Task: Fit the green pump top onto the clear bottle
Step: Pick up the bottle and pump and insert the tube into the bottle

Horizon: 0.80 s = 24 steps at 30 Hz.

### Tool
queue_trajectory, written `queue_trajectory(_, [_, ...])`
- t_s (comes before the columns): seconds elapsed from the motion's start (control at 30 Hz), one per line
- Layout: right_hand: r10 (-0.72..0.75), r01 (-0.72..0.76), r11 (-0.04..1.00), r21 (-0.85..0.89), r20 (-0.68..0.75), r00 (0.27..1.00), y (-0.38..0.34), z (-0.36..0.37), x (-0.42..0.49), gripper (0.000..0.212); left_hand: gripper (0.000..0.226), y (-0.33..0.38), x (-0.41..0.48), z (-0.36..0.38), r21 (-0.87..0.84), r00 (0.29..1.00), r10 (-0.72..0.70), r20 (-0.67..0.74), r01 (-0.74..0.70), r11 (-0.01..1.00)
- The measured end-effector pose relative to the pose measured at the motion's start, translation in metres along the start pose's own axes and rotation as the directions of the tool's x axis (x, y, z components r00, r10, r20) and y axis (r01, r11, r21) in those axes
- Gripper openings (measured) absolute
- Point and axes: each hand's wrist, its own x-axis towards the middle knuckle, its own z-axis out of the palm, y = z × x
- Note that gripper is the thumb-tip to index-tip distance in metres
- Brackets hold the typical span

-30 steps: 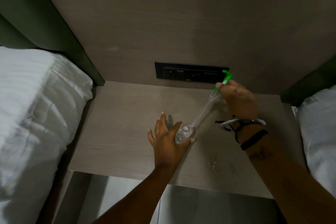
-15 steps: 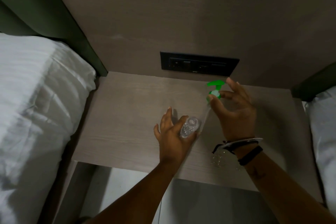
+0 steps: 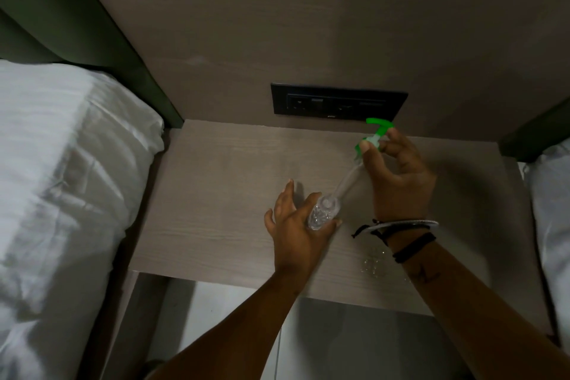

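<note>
At centre frame, we see our left hand (image 3: 297, 225) gripping the small clear plastic bottle (image 3: 323, 214) while our right hand's (image 3: 398, 176) fingertips pinch the green plastic pump top (image 3: 377, 134), its tube reaching the bottle's mouth.

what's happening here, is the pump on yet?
Not yet. A person is working at a bedside table. The left hand steadies the clear bottle, which stands on the tabletop. The right hand has the green pump top in a fingertip grip, raised above and behind the bottle. The pump's clear dip tube slants down to the bottle's mouth, so the top is part-way in but not seated.
</note>
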Motion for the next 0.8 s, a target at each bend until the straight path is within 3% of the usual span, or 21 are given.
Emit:
queue_trajectory(0.1, [-0.122,0.136,0.982,-0.129,0.105,0.987,0.004,-0.003,-0.006,0.019,0.053,0.0,0.0,0.001,0.007,1.0,0.002,-0.002,-0.002,1.0])
queue_trajectory(0.2, [-0.183,0.264,0.937,-0.228,0.324,0.928,0.014,-0.008,-0.021,0.021,0.057,-0.002,0.0,0.0,-0.008,1.0,0.012,-0.004,-0.012,1.0])
queue_trajectory(0.3, [-0.103,0.303,0.906,-0.296,0.539,0.836,0.026,-0.014,-0.034,0.032,0.054,0.0,-0.001,-0.001,-0.015,1.0,0.003,0.001,-0.003,1.0])
queue_trajectory(0.53, [-0.032,0.351,0.844,-0.406,0.616,0.787,0.037,-0.015,-0.036,0.036,0.052,-0.003,0.001,-0.002,0.092,0.998,0.066,0.01,-0.066,0.994])
queue_trajectory(0.67, [0.002,0.301,0.854,-0.425,0.582,0.814,0.044,-0.018,-0.036,0.041,0.053,-0.003,0.001,-0.001,0.128,0.997,0.076,0.012,-0.077,0.989])
queue_trajectory(0.73, [-0.006,0.347,0.839,-0.42,0.63,0.777,0.045,-0.019,-0.032,0.06,0.048,-0.004,0.002,-0.001,0.124,0.996,0.089,0.008,-0.089,0.988])
queue_trajectory(0.8, [0.01,0.38,0.838,-0.392,0.706,0.708,0.047,-0.018,-0.027,0.062,0.046,-0.005,0.003,-0.001,0.12,0.995,0.096,0.001,-0.095,0.988])
